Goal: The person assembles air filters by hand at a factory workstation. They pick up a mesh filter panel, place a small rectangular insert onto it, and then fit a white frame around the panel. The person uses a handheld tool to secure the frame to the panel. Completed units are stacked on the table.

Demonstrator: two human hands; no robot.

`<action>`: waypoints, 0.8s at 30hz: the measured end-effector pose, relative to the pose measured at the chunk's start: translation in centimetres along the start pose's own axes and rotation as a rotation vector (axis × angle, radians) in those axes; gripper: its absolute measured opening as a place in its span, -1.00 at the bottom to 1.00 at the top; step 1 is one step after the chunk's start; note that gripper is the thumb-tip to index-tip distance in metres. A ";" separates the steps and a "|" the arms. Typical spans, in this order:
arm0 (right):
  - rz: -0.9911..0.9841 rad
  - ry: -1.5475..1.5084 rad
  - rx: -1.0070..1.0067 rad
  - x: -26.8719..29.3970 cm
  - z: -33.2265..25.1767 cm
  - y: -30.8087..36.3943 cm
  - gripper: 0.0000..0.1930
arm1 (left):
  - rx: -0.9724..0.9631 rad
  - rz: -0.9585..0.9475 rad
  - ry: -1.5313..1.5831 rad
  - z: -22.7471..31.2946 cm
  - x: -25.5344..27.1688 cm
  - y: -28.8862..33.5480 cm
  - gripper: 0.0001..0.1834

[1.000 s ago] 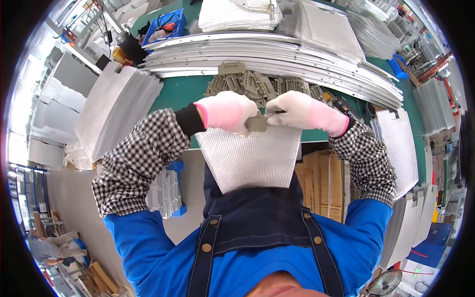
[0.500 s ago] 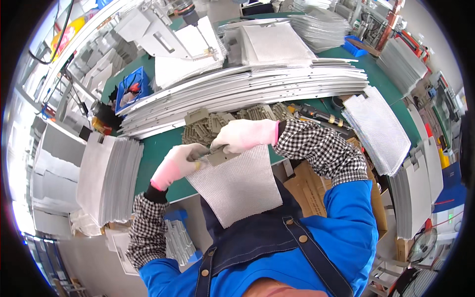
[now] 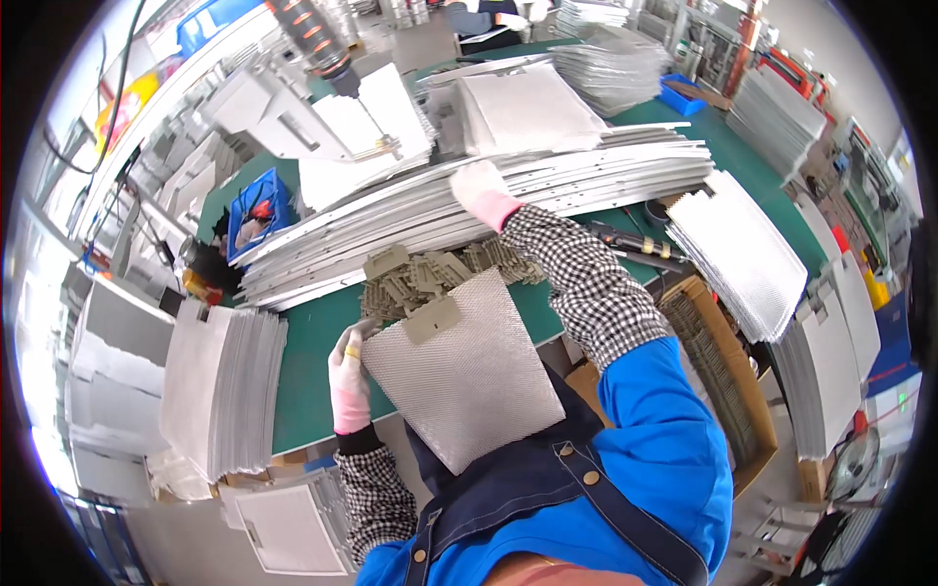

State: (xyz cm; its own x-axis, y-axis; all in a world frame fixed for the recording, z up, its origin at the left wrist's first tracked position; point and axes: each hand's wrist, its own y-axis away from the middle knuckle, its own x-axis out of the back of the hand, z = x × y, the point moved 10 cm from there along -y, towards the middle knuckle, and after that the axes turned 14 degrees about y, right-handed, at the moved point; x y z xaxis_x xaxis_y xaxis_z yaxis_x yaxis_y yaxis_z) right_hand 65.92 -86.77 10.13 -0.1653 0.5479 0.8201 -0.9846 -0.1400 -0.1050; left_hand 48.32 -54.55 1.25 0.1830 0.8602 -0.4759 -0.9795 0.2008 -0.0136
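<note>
At the far left I see a stack of thin pale panels (image 3: 200, 391) standing beside the green tabletop (image 3: 311, 366). My left hand (image 3: 349, 381), in a white glove with a pink cuff, grips the left edge of a silvery mesh panel (image 3: 474, 386). That panel slants from the table edge toward the dark apron (image 3: 479, 518), with an olive-grey notched tab (image 3: 433, 319) lying at its far edge. Just beyond is a heap of similar olive-grey pieces (image 3: 418, 278). My right hand (image 3: 481, 186) is over the long white strips (image 3: 596, 178) farther back; I cannot tell whether its fingers grip one. Farther right, mesh sheets (image 3: 738, 259) are stacked, with an open cardboard box (image 3: 741, 376) nearer me.
</note>
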 end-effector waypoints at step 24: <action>0.597 -0.226 0.987 38.9 -8.1 34.8 -0.78 | 0.029 -0.187 -0.400 2.6 -6.4 1.9 -0.57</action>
State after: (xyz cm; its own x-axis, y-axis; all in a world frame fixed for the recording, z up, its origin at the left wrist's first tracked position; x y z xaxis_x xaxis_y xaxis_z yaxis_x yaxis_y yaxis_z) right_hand 24.75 -63.63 33.75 -0.4737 0.0343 0.8800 -0.2669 -0.9578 -0.1063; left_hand 45.48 -58.47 6.59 0.3800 0.9206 -0.0898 -0.9250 0.3779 -0.0400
